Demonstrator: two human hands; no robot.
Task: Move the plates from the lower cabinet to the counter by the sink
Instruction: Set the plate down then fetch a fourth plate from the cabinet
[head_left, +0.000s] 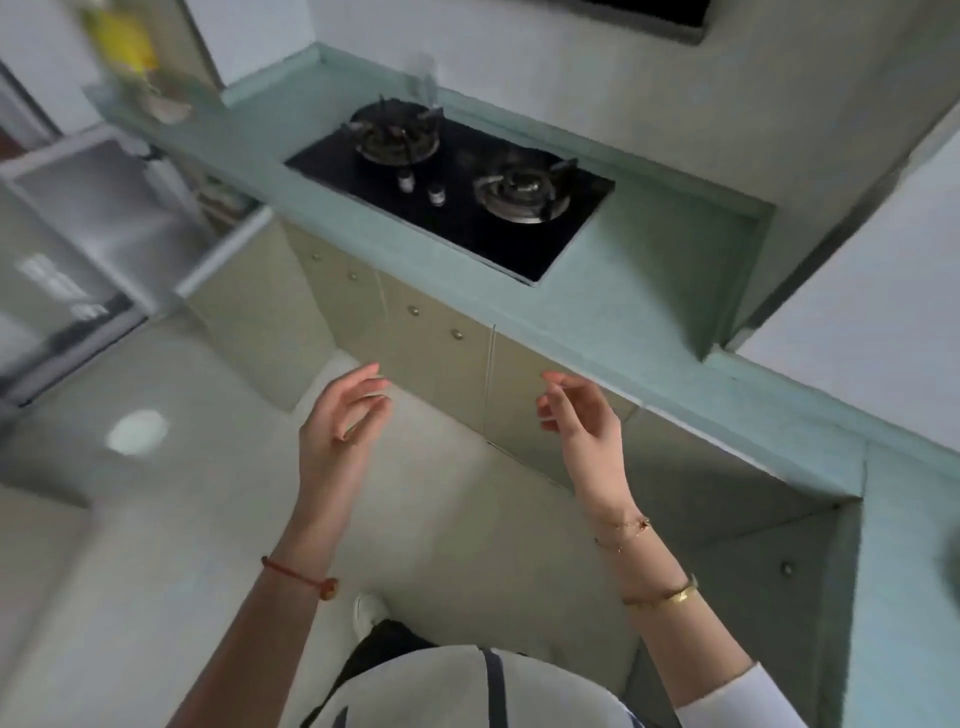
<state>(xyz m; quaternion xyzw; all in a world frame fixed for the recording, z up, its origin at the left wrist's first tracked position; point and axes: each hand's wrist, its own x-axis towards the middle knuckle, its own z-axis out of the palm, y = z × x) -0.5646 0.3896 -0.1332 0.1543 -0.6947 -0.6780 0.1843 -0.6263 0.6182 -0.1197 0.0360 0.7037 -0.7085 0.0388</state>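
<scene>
- Counter (597, 317): teal, running from 10 to 4 o'clock. No sink in view, so the drop-off spot is unconfirmed.
- Lower cabinet doors (426, 353): centre, all shut. No plates visible; likely behind one door, which one cannot be told. Risk: a wrong door opened.
- Gas hob (452, 208): 12 o'clock. Risk: plates set on the burners.
- Left hand (337, 421): 7 o'clock, empty, fingers loosely curled.
- Right hand (584, 426): 5 o'clock, likewise empty, near the counter lip. Risk: knuckles knocking the lip.
</scene>
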